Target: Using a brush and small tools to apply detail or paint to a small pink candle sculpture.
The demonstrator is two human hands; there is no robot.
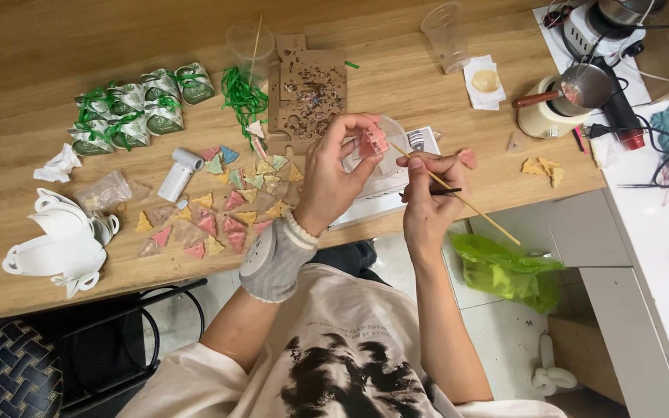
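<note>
nearest to us, both forearms rise from the white printed shirt, elbows tucked low and wrists lifted above the front edge of the wooden table. we see the left hand, a grey knitted cuff on its wrist, curled upward with fingers and thumb pinched narrow around a small pink moulded piece; we judge it is held up off the table so its face turns toward the eyes. the right hand sits just beside it, fingers closed on a thin wooden skewer held like a pen, its tip reaching the pink piece, seemingly for fine picking. a thin dark tool also shows in that hand, though we cannot tell what it is.

just beyond the hands lies a clear round lid over a printed sheet. to the left, small triangular pieces in pink, yellow and green are spread flat. farther off stand wrapped green packets, loose green ribbon and a brown cut-out board.
</note>
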